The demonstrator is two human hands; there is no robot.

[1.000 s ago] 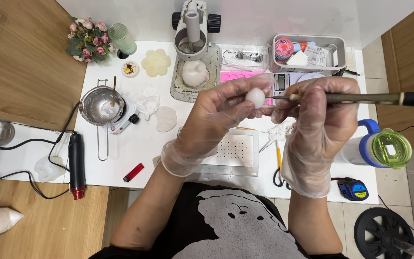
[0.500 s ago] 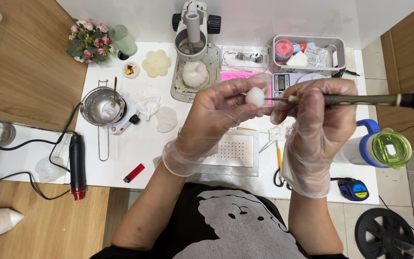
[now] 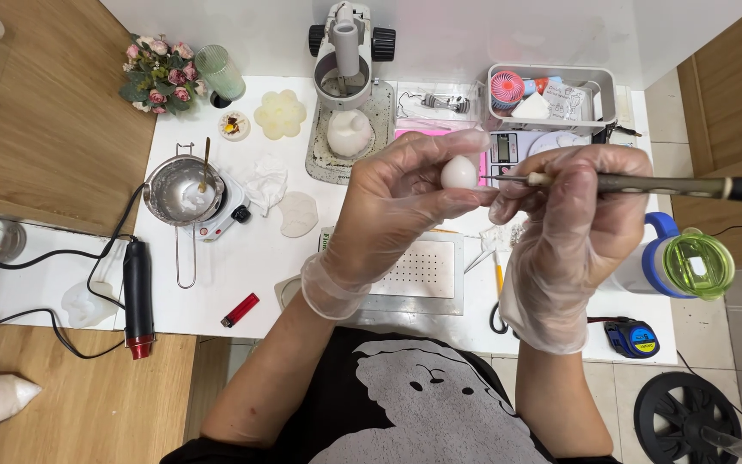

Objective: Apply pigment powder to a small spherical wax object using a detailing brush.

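Small white egg-shaped piece (image 3: 459, 173), long axis upright, narrow end up, pinched in gloved left hand (image 3: 397, 206) above the white worktop's (image 3: 242, 275) middle. Gloved right hand (image 3: 564, 219) grips a slim dark tool (image 3: 646, 184), lying level, tip pointing left at the piece. Perforated tray (image 3: 422, 275) below, near front edge.

I work at a small home craft bench — a white table (image 3: 242, 275) on wood flooring, crowded with a melting pot (image 3: 178, 191) on its mini hotplate, a heat gun (image 3: 137, 296), digital scale (image 3: 508, 155) and wax moulds (image 3: 280, 114) — candle-making gear.
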